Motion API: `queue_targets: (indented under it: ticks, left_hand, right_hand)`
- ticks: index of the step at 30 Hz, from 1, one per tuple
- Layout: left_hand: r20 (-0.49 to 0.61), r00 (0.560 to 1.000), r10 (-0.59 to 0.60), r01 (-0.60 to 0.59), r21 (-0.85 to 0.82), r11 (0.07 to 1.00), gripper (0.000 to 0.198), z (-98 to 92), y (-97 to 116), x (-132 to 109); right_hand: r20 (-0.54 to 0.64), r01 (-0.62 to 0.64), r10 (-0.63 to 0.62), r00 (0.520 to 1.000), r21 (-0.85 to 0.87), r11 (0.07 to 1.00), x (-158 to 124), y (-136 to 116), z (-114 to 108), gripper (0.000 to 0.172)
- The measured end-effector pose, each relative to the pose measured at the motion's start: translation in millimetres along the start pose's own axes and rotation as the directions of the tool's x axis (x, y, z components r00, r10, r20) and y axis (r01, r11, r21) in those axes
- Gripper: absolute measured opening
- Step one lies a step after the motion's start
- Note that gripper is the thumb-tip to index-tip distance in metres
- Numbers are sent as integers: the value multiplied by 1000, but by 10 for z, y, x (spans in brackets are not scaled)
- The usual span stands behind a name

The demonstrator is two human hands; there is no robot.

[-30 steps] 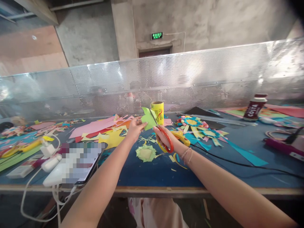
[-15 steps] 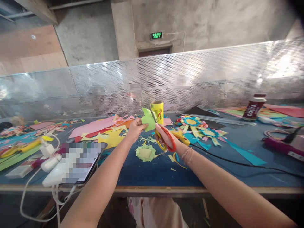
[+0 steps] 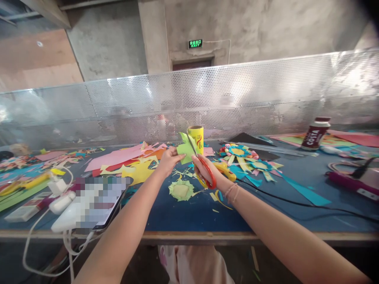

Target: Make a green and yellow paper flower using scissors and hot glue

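Observation:
My left hand (image 3: pixel 168 159) pinches a piece of light green paper (image 3: pixel 184 149) and holds it up above the blue table (image 3: pixel 189 215). My right hand (image 3: pixel 203 167) grips red-and-yellow scissors (image 3: pixel 204 170), fingers through the handles. The blades point up into the green paper. Below the hands a green paper flower with a yellow centre (image 3: pixel 181 190) lies on the table among small paper scraps. A yellow roll (image 3: pixel 196 139) stands just behind the green paper.
Pink, yellow and red paper sheets (image 3: pixel 124 161) lie at the left, a tablet (image 3: pixel 94 202) and white chargers with cables (image 3: pixel 60 203) nearer me. Blue and yellow paper flowers (image 3: pixel 245 156), a black cable (image 3: pixel 296 203), a brown bottle (image 3: pixel 315 133) sit right. A perforated metal screen (image 3: pixel 237 98) backs the table.
The hands stay almost in place. The scissors have shifted slightly and the green paper has turned a little between the blades.

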State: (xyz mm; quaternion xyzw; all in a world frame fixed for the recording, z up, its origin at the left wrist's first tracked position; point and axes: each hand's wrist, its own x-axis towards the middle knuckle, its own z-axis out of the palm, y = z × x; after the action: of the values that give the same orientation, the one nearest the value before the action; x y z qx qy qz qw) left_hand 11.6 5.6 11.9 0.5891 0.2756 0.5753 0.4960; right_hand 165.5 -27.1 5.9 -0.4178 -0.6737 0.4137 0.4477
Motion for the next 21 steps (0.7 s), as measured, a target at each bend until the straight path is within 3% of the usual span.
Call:
queue_targets:
  ticks: [6, 12, 16, 21]
  left_hand:
    - [6, 1000, -11, 11, -27, 1000, 37, -45, -38, 24]
    - [-208, 978, 9, -5, 19, 1000, 25, -175, -53, 92]
    - [-313, 949, 15, -23, -21, 1000, 21, -221, -9, 108]
    - [-279, 958, 68, -60, 36, 998, 25, -262, -14, 114]
  right_hand:
    - [-15, 3, -3, 1000, -36, 999, 7, 15, 9, 38]
    - [82, 13, -20, 996, 84, 996, -8, -15, -26, 43]
    - [136, -25, 19, 991, 43, 999, -39, -56, -34, 45]
    - [144, -45, 41, 989, 29, 999, -4, -1, -21, 44]
